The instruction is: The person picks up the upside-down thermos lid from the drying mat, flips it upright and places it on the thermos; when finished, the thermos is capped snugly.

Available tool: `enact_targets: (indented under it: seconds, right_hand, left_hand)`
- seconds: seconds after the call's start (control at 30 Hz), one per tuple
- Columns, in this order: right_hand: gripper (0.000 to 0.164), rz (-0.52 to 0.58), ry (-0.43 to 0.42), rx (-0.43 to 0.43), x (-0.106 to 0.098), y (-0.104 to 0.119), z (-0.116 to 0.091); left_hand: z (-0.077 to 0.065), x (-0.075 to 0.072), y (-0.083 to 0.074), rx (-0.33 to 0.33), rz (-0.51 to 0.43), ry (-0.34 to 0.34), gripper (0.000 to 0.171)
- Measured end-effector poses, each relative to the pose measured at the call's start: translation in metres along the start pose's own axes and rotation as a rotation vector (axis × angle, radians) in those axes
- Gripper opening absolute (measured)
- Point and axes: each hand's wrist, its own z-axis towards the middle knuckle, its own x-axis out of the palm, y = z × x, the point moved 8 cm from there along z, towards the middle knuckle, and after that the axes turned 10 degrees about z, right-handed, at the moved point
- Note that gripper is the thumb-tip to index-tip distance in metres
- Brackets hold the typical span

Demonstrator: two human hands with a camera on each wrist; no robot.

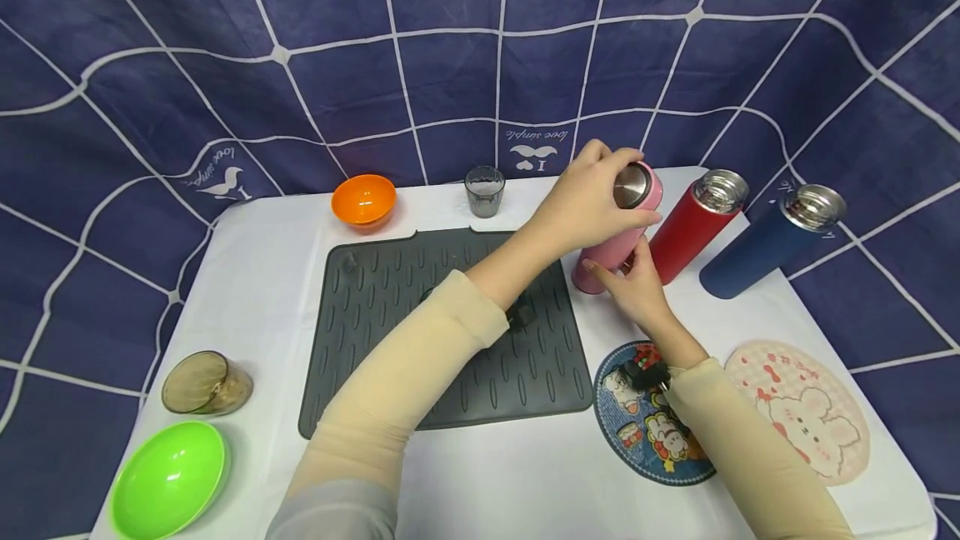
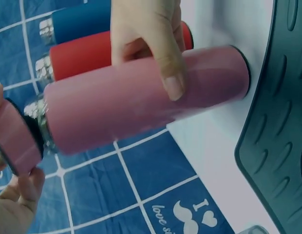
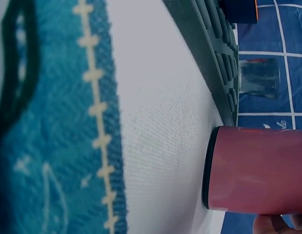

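Note:
A pink thermos bottle stands on the white table at the right side of the dark drying mat. My left hand reaches across and holds its pink cap by the sides. In the left wrist view the cap sits tilted at the steel neck, part of which shows. Lower down, my right hand grips the bottle's body, thumb on the near side. Beside it stand a red thermos and a blue thermos, both without caps, their steel mouths showing.
The drying mat lies mid-table under my left arm. Behind it stand an orange bowl and a grey glass. At left are an amber glass and a green bowl. Two round placemats, blue and pink, lie at right.

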Motion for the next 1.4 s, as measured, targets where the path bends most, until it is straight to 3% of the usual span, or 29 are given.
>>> enact_targets:
  seconds: [0.13, 0.23, 0.47, 0.7, 0.77, 0.97, 1.03, 1.13, 1.23, 1.4]
  right_hand:
    - [0.072, 0.005, -0.003, 0.006, 0.0, -0.001, 0.0]
    - [0.072, 0.004, -0.009, 0.009, 0.001, -0.003, 0.0]
    - [0.071, -0.011, -0.011, 0.008, 0.003, -0.002, -0.001]
    - [0.072, -0.023, 0.003, -0.011, 0.004, 0.001, -0.001]
    - [0.072, -0.018, -0.004, -0.017, 0.003, 0.001, 0.0]
    - [0.072, -0.019, -0.009, -0.02, 0.001, -0.001, 0.0]
    - [0.073, -0.021, -0.005, -0.023, 0.001, 0.0, 0.0]
    - [0.073, -0.033, -0.006, -0.025, 0.001, 0.001, 0.0]
    - [0.072, -0.042, -0.012, -0.018, 0.001, 0.0, -0.001]
    - [0.071, -0.05, -0.019, 0.002, 0.001, -0.002, -0.001]
  left_hand:
    - [0.005, 0.005, -0.01, 0.034, 0.122, -0.009, 0.079]
    - [0.009, 0.007, -0.012, 0.031, 0.158, -0.022, 0.083]
    - [0.009, 0.01, -0.004, -0.024, 0.084, -0.04, 0.065]
    - [0.013, 0.01, -0.001, -0.054, 0.05, -0.059, 0.068]
    - [0.014, 0.012, -0.003, -0.042, 0.045, -0.04, 0.069]
    - [0.014, 0.024, -0.004, 0.073, 0.07, 0.044, 0.069]
    - [0.013, 0.026, 0.0, 0.085, 0.008, 0.052, 0.069]
    - [0.012, 0.027, 0.008, 0.095, -0.17, 0.045, 0.072]
    - [0.011, 0.029, 0.014, 0.057, -0.318, 0.026, 0.082]
    - [0.008, 0.035, 0.019, -0.019, -0.351, -0.063, 0.088]
